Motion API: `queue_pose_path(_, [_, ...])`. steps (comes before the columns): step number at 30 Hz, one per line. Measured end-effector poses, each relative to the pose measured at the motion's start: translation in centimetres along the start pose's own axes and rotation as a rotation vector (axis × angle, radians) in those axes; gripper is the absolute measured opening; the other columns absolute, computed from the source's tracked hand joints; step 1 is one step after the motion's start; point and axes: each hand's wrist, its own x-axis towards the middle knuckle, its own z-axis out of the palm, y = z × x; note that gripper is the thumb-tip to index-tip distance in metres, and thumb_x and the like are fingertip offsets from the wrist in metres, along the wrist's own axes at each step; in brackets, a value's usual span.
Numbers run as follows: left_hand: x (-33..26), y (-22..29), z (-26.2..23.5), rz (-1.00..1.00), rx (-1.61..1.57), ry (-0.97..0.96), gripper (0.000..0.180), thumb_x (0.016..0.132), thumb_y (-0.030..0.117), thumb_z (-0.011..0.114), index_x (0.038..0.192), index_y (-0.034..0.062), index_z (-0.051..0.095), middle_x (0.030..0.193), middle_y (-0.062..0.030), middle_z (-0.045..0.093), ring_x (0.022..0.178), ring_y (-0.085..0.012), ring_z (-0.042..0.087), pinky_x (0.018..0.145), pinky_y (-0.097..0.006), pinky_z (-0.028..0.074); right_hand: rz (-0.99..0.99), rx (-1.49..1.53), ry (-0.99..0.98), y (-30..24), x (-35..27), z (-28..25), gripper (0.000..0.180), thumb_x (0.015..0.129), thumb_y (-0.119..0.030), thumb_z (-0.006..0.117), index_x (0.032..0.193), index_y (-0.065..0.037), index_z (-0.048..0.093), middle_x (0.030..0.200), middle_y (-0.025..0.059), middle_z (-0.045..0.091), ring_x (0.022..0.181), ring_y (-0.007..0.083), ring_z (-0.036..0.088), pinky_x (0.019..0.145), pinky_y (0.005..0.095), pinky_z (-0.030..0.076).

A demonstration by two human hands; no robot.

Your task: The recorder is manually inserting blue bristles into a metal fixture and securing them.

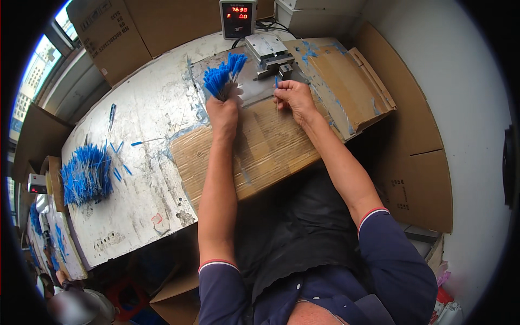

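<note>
My left hand [223, 112] is closed around a thick bundle of thin blue-tipped wires [223, 76], their blue ends fanned upward and away from me. Between the thumb and fingers of my right hand [296, 99] is a single blue-tipped wire [277, 82], held upright with its blue end on top. Just beyond that hand stands a small metal fixture [267, 50] with a block at its front. Whether the single wire touches the block I cannot tell. Flattened cardboard [244, 146] lies under both hands along the table's near edge.
A pile of blue-tipped wires [86, 173] sits at the table's left, with several loose blue pieces [120, 165] beside it. A pen-like tool [112, 116] lies farther back. Behind the fixture stands a counter box [237, 20] with red digits. At far left, another person [81, 306] is partly visible.
</note>
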Motion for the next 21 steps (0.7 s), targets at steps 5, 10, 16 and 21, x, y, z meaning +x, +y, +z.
queue_pose_path(5, [0.2,0.1,-0.7,0.091,-0.005,0.089,0.011,0.096,0.009,0.067,0.103,0.0032,0.072,0.084,-0.0041,0.072,0.062,-0.0069,0.058,0.055,-0.024,0.045,0.149,0.006,0.134,-1.1,1.0,0.0,0.012,0.09,-0.003,0.071,0.1,0.002,0.066,0.085,0.0099,0.07,0.067,0.0158,0.069,0.051,0.0243,0.053])
queue_pose_path(10, [0.3,0.5,-0.4,0.067,-0.062,0.106,0.01,0.096,0.007,0.066,0.103,0.002,0.072,0.082,-0.0042,0.072,0.063,-0.0071,0.058,0.056,-0.024,0.046,0.179,0.029,0.193,-1.3,2.6,0.1,0.007,0.091,0.0,0.067,0.096,0.0,0.063,0.076,0.0103,0.068,0.061,0.0166,0.067,0.042,0.0263,0.047])
queue_pose_path(16, [0.2,0.2,-0.2,0.1,0.001,0.076,0.009,0.096,0.01,0.067,0.1,0.0026,0.072,0.082,-0.0039,0.072,0.062,-0.0076,0.058,0.056,-0.024,0.046,0.116,0.009,0.36,-1.2,3.2,1.0,0.016,0.088,0.004,0.068,0.099,0.002,0.057,0.074,0.0126,0.068,0.056,0.017,0.066,0.038,0.0268,0.04])
queue_pose_path(21, [0.2,0.2,-0.3,0.1,0.026,0.085,0.01,0.096,0.01,0.066,0.1,0.0019,0.072,0.081,-0.0041,0.072,0.063,-0.008,0.059,0.058,-0.026,0.047,0.067,-0.057,0.35,-0.9,3.5,0.9,0.024,0.086,0.004,0.071,0.102,0.002,0.053,0.079,0.0135,0.068,0.059,0.0157,0.066,0.039,0.0244,0.042])
